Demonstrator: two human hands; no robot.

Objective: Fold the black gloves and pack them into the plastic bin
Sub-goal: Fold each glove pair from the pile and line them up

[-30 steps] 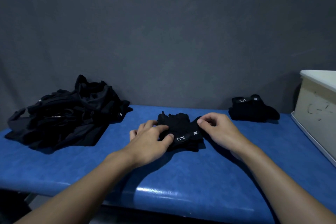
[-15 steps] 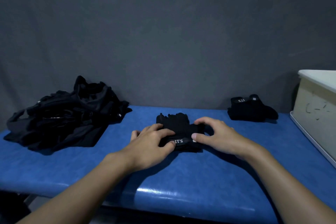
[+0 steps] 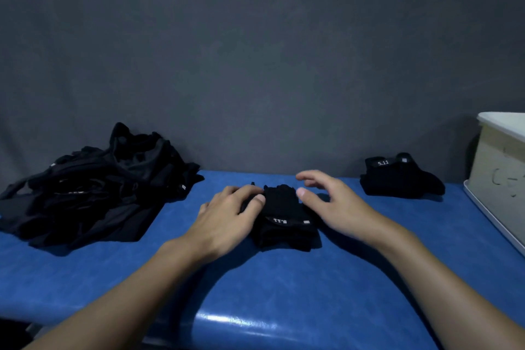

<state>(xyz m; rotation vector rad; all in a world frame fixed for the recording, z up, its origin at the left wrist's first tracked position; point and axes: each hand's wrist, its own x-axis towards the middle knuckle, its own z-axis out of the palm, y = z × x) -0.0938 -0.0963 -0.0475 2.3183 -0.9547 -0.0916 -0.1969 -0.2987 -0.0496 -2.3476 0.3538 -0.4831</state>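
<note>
Mid-bench — a folded glove pair [image 3: 285, 219] lies flat on the blue bench [image 3: 284, 293], white label facing us. Our left hand [image 3: 227, 219] presses its 9 o'clock edge, fingers spread and flat, gripping nothing. Our right hand [image 3: 338, 204] hovers at its 3 o'clock side, fingers loosely open, empty.

We judge the fold needs squaring: hold the left edge down, smooth toward 3 o'clock, keep the cuffs aligned. A finished pair [image 3: 397, 179] sits at 2 o'clock near the bin [image 3: 500, 176]; the unfolded pile [image 3: 93, 187] waits at 9 o'clock.
</note>
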